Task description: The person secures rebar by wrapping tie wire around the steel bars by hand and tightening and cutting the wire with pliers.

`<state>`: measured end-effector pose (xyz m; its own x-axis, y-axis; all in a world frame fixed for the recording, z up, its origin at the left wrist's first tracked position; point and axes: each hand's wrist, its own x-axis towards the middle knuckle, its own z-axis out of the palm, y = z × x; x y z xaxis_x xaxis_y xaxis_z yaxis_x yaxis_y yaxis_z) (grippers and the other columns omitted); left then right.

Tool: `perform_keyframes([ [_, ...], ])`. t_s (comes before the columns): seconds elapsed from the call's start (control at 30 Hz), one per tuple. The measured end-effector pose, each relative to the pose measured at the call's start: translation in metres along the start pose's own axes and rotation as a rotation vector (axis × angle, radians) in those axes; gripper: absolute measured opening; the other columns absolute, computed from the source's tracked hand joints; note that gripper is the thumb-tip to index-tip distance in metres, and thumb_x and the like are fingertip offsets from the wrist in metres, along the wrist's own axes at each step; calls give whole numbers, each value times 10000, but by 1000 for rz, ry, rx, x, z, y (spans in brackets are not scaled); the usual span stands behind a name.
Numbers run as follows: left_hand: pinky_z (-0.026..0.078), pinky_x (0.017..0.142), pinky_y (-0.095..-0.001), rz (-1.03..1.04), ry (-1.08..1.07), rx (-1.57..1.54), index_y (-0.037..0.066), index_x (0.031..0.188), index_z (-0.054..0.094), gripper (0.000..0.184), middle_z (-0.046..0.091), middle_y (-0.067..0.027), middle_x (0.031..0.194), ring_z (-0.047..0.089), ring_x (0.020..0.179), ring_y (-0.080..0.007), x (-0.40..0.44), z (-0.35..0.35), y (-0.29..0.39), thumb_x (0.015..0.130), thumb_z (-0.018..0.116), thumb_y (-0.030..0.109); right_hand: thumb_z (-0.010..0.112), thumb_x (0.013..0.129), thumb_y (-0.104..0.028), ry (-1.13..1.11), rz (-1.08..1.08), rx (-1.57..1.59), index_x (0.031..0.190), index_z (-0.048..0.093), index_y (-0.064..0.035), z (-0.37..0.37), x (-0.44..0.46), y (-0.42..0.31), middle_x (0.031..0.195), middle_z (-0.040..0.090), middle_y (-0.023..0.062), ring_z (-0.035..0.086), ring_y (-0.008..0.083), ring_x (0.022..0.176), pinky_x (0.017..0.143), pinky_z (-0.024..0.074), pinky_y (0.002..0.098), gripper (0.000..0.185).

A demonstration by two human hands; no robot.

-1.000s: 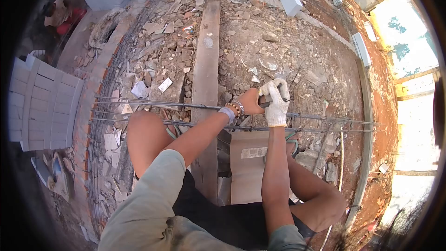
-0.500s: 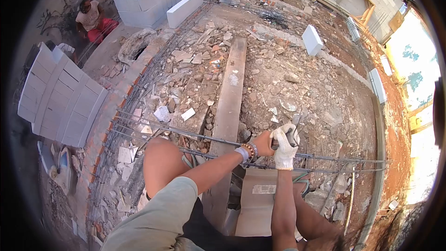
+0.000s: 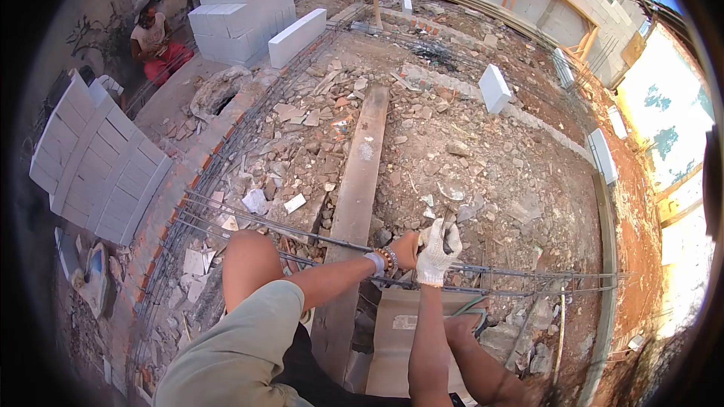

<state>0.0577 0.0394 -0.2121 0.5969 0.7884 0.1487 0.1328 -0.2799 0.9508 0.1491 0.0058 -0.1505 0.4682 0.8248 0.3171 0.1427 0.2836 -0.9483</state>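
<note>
Several thin steel reinforcing bars (image 3: pixel 513 272), tied as a long cage, run across in front of my knees. My left hand (image 3: pixel 406 250) is bare, with bracelets at the wrist, and closed at the upper bars; what its fingers grip is hidden. Right beside it, my right hand (image 3: pixel 437 256) in a white knitted glove is closed around a dark metal hand tool (image 3: pixel 452 238). Most of the tool is covered by the glove, so its kind is unclear. Below the bars lies a flattened brown sheet (image 3: pixel 400 347) with a pale label, between my legs.
A wooden plank (image 3: pixel 362 154) lies lengthwise over broken rubble (image 3: pixel 445 158). Stacks of light blocks (image 3: pixel 98 158) stand at left, with more blocks (image 3: pixel 241 19) farther back. A person (image 3: pixel 154 41) sits by the left wall. A long board (image 3: pixel 605 256) edges the right side.
My view has tilted up slightly, so the scene sits lower and farther left. Both hands stay together at the bars, and the gloved hand has turned a little with the tool.
</note>
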Motion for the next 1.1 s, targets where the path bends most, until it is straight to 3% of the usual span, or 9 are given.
perform_keyframes([
  [0.17, 531, 678, -415, 80, 100, 80, -51, 952, 665, 471, 686, -251, 793, 691, 754, -369, 8, 12, -5, 693, 795, 320, 647, 913, -112, -20, 238, 276, 966, 610, -57, -5, 1, -34, 771, 651, 27, 605, 117, 692, 628, 481, 262, 85],
  [0.2, 539, 696, -422, 100, 178, 213, -49, 1017, 649, 516, 688, -249, 803, 694, 763, -374, -1, 4, 23, 696, 785, 331, 611, 950, -122, 13, 244, 309, 985, 584, -42, -7, -3, -41, 807, 632, 47, 649, 165, 783, 788, 530, 326, 91],
  [0.3, 541, 720, -429, 14, 98, 88, -30, 1087, 628, 517, 678, -265, 862, 692, 811, -380, 3, 12, 5, 697, 759, 282, 629, 911, -133, -160, 96, 455, 1118, 587, -21, -16, -11, -40, 973, 649, 97, 655, 209, 919, 836, 528, 350, 239],
  [0.43, 514, 637, -428, 235, 246, 38, -36, 980, 632, 426, 655, -236, 749, 681, 702, -359, 1, 10, 12, 687, 745, 252, 704, 816, -115, -303, 179, 469, 1278, 538, 9, -26, -6, -39, 1133, 658, 117, 643, 228, 1044, 939, 501, 351, 506],
  [0.53, 511, 613, -421, -12, 103, 121, -29, 950, 624, 378, 644, -236, 701, 687, 685, -356, -3, 0, 20, 686, 720, 223, 725, 795, -97, -283, 171, 517, 1305, 530, 4, -20, -7, -39, 1155, 653, 125, 639, 231, 1062, 936, 505, 347, 556],
  [0.63, 515, 613, -422, -103, 22, 166, -14, 967, 630, 373, 658, -250, 745, 693, 724, -370, -2, 11, -1, 687, 708, 219, 676, 899, -160, -263, 56, 397, 1055, 552, -22, -11, -5, -26, 877, 606, 72, 609, 200, 828, 812, 514, 348, 243],
  [0.7, 526, 657, -435, 104, 209, 96, 3, 996, 651, 452, 681, -234, 793, 685, 754, -382, -1, 21, -15, 680, 768, 305, 630, 934, -168, -112, 107, 211, 940, 529, -43, -13, -6, -11, 822, 574, 52, 559, 157, 754, 731, 491, 327, 161],
  [0.97, 516, 796, -485, 143, 223, 158, 25, 1110, 650, 590, 694, -240, 922, 649, 845, -444, 9, 30, -21, 669, 811, 383, 571, 1006, -240, 124, 29, -76, 868, 589, -22, -7, 6, 4, 760, 613, 23, 555, 120, 681, 610, 456, 293, 259],
  [1.1, 527, 787, -485, -28, 164, 187, -4, 1042, 661, 534, 681, -267, 868, 655, 857, -443, 17, 30, -14, 660, 797, 343, 514, 1044, -299, 92, 273, 166, 836, 561, -57, -15, 23, 6, 718, 563, 10, 518, 108, 623, 569, 434, 281, 322],
])
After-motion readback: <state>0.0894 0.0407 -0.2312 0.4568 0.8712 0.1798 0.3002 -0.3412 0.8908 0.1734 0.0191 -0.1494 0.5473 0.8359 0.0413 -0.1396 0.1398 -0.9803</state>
